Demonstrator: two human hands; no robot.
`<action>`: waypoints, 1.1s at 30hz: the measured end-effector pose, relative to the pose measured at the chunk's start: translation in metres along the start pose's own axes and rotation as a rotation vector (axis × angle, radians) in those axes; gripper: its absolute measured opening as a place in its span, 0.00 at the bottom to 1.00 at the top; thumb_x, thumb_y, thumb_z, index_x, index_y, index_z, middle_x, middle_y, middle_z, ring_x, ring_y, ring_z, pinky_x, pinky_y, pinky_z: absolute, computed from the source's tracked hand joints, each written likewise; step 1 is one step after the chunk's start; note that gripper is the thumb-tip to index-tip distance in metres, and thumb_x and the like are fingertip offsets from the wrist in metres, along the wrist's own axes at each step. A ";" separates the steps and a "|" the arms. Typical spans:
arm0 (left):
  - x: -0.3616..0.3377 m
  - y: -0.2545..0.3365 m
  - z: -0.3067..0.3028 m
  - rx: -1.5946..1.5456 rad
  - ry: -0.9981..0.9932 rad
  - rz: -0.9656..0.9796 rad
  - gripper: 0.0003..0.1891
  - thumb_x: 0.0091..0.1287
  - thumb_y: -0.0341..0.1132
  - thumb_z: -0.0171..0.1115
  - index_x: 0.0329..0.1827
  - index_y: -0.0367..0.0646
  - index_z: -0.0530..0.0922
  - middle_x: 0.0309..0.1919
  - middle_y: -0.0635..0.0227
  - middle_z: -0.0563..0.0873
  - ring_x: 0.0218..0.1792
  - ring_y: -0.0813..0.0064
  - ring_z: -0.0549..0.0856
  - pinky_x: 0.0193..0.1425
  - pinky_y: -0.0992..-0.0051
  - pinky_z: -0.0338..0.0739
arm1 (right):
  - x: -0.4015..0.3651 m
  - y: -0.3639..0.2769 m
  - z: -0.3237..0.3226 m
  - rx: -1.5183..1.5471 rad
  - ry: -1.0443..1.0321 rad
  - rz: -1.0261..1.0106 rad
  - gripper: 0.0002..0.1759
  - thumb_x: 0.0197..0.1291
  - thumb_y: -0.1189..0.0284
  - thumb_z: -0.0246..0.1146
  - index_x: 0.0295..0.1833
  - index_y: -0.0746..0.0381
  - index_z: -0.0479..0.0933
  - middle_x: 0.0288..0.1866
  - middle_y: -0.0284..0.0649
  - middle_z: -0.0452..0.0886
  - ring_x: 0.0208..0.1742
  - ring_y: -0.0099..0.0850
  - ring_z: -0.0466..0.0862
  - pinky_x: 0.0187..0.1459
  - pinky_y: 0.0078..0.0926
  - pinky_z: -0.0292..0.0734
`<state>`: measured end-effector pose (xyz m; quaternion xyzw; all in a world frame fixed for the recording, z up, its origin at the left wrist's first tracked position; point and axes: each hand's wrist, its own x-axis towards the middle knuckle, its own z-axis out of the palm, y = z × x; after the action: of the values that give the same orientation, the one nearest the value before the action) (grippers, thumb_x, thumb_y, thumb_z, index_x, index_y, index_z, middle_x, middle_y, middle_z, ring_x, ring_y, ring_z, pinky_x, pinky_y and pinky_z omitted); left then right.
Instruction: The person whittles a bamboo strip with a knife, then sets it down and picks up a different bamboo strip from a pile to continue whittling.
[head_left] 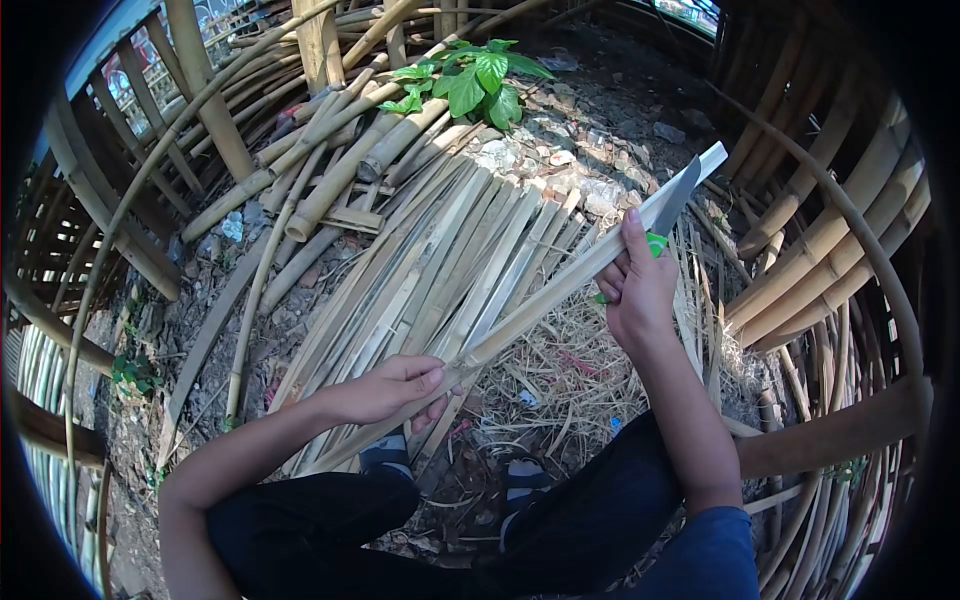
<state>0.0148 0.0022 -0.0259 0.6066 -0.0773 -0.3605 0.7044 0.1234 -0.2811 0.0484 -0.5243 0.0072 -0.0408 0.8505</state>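
Steadying the strip with the left grip, thumb and fingers pinching it. Right grip is wrapping the knife's green handle, thumb bracing near the strip. Strip is slanting across the front, above cut strips and shavings. Blade is lying alongside its far end; can't confirm contact. Good control is likely depending on a shallow blade angle, even pressure, and left fingers sitting clear of the edge.
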 end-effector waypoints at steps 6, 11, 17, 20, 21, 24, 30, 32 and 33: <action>0.009 0.006 0.007 0.528 0.304 0.143 0.14 0.81 0.40 0.50 0.47 0.36 0.73 0.23 0.67 0.78 0.22 0.76 0.78 0.29 0.72 0.73 | 0.004 0.010 -0.007 -0.184 0.165 -0.144 0.35 0.76 0.41 0.43 0.33 0.62 0.70 0.17 0.23 0.57 0.17 0.15 0.58 0.17 0.19 0.50; 0.009 0.022 0.029 0.978 0.534 0.310 0.08 0.79 0.32 0.50 0.42 0.35 0.70 0.21 0.52 0.78 0.22 0.54 0.80 0.28 0.62 0.73 | -0.032 0.057 0.000 -1.040 -0.361 -0.667 0.27 0.78 0.56 0.50 0.29 0.65 0.72 0.16 0.45 0.73 0.18 0.36 0.79 0.20 0.35 0.70; 0.004 0.033 0.046 1.226 0.747 0.402 0.07 0.76 0.30 0.52 0.40 0.36 0.69 0.27 0.45 0.82 0.29 0.40 0.82 0.31 0.49 0.73 | -0.054 0.063 0.018 -1.346 -0.458 -0.878 0.22 0.72 0.58 0.59 0.29 0.63 0.72 0.16 0.44 0.76 0.17 0.42 0.81 0.19 0.39 0.75; -0.005 0.040 0.048 1.368 0.761 0.339 0.08 0.76 0.33 0.53 0.40 0.37 0.69 0.28 0.48 0.84 0.27 0.44 0.84 0.30 0.51 0.78 | -0.047 0.064 0.016 -1.443 -0.446 -0.894 0.20 0.69 0.59 0.61 0.30 0.63 0.72 0.17 0.43 0.75 0.17 0.44 0.80 0.19 0.41 0.75; -0.007 0.042 0.049 1.388 0.767 0.318 0.09 0.76 0.34 0.53 0.40 0.37 0.70 0.27 0.49 0.84 0.26 0.45 0.84 0.29 0.52 0.77 | -0.043 0.065 0.014 -1.467 -0.441 -0.895 0.20 0.69 0.58 0.62 0.30 0.62 0.71 0.17 0.43 0.75 0.17 0.43 0.80 0.18 0.40 0.75; -0.010 0.044 0.049 1.416 0.776 0.296 0.09 0.76 0.34 0.53 0.39 0.38 0.70 0.27 0.49 0.83 0.25 0.46 0.84 0.28 0.53 0.77 | -0.037 0.070 0.012 -1.421 -0.472 -0.945 0.21 0.69 0.58 0.62 0.29 0.62 0.71 0.17 0.43 0.75 0.16 0.42 0.80 0.17 0.39 0.75; -0.010 0.044 0.047 1.366 0.798 0.332 0.08 0.75 0.31 0.54 0.37 0.38 0.70 0.22 0.46 0.79 0.25 0.42 0.81 0.29 0.48 0.72 | -0.028 0.068 0.009 -1.454 -0.472 -1.022 0.22 0.69 0.57 0.62 0.28 0.62 0.71 0.17 0.43 0.75 0.16 0.41 0.80 0.18 0.38 0.74; -0.010 0.043 0.046 1.364 0.787 0.333 0.08 0.75 0.31 0.54 0.37 0.37 0.70 0.22 0.46 0.79 0.25 0.42 0.81 0.29 0.48 0.72 | -0.024 0.068 0.007 -1.472 -0.473 -1.036 0.22 0.69 0.57 0.62 0.29 0.62 0.71 0.17 0.43 0.75 0.16 0.40 0.80 0.18 0.38 0.74; -0.009 0.042 0.045 1.358 0.793 0.346 0.08 0.75 0.31 0.54 0.37 0.37 0.69 0.22 0.45 0.79 0.25 0.41 0.81 0.30 0.48 0.72 | -0.021 0.067 0.004 -1.491 -0.481 -1.053 0.22 0.69 0.57 0.61 0.29 0.62 0.72 0.17 0.43 0.75 0.17 0.40 0.80 0.18 0.38 0.74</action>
<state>0.0011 -0.0286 0.0263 0.9646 -0.1167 0.1216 0.2027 0.1071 -0.2456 -0.0106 -0.8633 -0.3820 -0.2954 0.1466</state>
